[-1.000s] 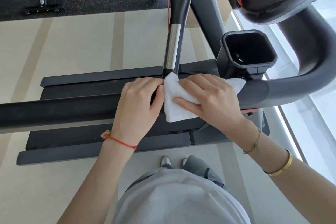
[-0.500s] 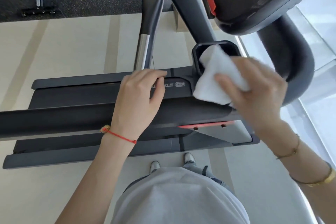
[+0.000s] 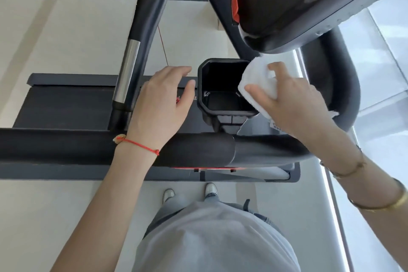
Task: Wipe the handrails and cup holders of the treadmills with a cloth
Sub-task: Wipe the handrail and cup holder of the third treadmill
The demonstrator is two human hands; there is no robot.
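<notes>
head view, cloth (image 3: 257,79) in right grip (image 3: 293,104)

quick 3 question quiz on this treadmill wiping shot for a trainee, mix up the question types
1. True or false: the left hand is holding the cloth.
2. Which part does the cloth touch? A) the silver section of the upright bar B) the right rim of the cup holder C) the floor
3. Fill in: the wrist with the red string bracelet belongs to the ____ hand.

Key
1. False: the right hand grips the cloth; the left is open and holds nothing.
2. B
3. left
</notes>
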